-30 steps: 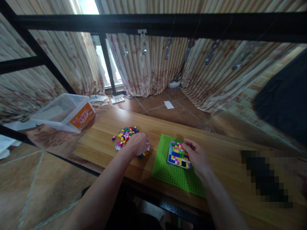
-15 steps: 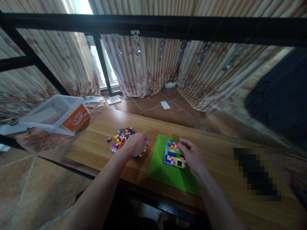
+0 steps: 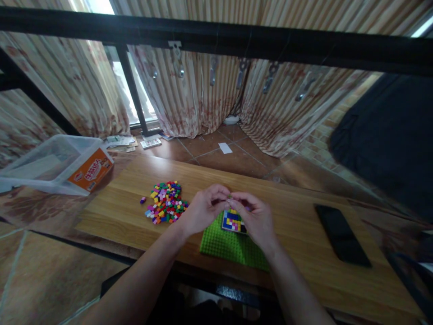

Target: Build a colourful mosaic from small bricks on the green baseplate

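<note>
My left hand and my right hand meet fingertip to fingertip above a block of colourful small bricks. Both are closed in a pinch around a tiny greenish building brick, mostly hidden by the fingers. Underneath, the multicoloured block sits on a green studded baseplate; my fingers cover its upper and right parts. Left of my hands, a loose pile of mixed-colour bricks lies on the wooden table, with a purple and pink brick apart from it.
A clear plastic bin with an orange label stands beyond the table's left end. On the right of the table lies a black phone-like slab. A dark metal rail crosses in front of the curtains. Papers lie on the floor.
My left hand has moved right from the brick pile to meet my right hand over the baseplate. My right hand has left the block's right edge and now pinches. The view has shifted right.
</note>
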The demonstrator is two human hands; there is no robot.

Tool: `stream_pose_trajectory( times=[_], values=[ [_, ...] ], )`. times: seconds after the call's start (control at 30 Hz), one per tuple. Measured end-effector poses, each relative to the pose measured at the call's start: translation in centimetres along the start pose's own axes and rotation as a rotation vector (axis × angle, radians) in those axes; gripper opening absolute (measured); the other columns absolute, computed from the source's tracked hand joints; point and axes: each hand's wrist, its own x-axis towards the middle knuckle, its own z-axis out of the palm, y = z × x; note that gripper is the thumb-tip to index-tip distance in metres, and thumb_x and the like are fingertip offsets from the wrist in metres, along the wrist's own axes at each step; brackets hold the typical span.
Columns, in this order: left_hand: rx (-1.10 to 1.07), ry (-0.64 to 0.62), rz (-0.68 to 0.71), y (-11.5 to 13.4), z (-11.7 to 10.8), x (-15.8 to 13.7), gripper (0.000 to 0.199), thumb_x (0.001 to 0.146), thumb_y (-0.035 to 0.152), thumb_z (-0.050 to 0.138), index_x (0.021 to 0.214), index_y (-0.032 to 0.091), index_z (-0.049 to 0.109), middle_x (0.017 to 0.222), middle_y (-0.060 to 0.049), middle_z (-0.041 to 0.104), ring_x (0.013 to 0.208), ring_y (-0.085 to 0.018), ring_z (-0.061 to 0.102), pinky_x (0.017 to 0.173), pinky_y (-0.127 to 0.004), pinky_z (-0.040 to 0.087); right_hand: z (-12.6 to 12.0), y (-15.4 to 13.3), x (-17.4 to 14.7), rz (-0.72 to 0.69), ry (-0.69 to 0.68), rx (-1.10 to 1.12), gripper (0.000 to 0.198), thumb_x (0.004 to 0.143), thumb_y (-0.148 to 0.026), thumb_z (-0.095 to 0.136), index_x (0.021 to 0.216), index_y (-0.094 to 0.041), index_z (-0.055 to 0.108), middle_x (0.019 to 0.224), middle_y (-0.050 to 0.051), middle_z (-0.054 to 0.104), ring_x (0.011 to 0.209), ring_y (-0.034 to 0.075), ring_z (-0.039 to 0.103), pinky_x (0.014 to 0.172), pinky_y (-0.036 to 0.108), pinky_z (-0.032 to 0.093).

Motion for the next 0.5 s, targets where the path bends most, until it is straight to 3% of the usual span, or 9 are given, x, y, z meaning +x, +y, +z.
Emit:
stream_pose_trajectory(
  times=[0.17, 0.3, 0.5],
  values=[
    [0.005, -0.026, -0.006, 0.3, -0.1, 0.0, 0.012, 0.087, 0.023, 0.062, 0.094, 0.016, 0.056, 0.082, -0.003, 0.069, 0.078, -0.014, 0.066, 0.070, -0.024, 0.048, -0.8, -0.3, -0.1, 0.020, -0.061, -0.018, 0.013, 0.080, -0.036, 0.071, 0.081, -0.023, 0.074, 0.078, 0.000, 0.071, 0.071, 0.015, 0.061, 0.069, 0.028, 0.047],
    [-0.043, -0.063, -0.010, 0.4, 0.1, -0.2, 0.013, 0.086, 0.024, 0.064, 0.092, 0.015, 0.058, 0.080, -0.003, 0.068, 0.075, -0.013, 0.065, 0.068, -0.023, 0.047, -1.0, -0.1, -0.3, 0.121, -0.110, 0.146, 0.015, 0.077, -0.038, 0.074, 0.079, -0.023, 0.074, 0.075, 0.000, 0.071, 0.070, 0.014, 0.060, 0.068, 0.027, 0.047],
    [-0.100, -0.093, -0.014, 0.1, -0.3, 0.0, 0.011, 0.086, 0.024, 0.063, 0.088, 0.015, 0.058, 0.075, 0.000, 0.064, 0.068, -0.010, 0.058, 0.064, -0.021, 0.044, -1.3, -0.2, -0.1, 0.279, 0.015, 0.443, 0.022, 0.068, -0.040, 0.083, 0.078, -0.023, 0.074, 0.074, -0.002, 0.069, 0.067, 0.011, 0.060, 0.067, 0.025, 0.049]
  ],
)
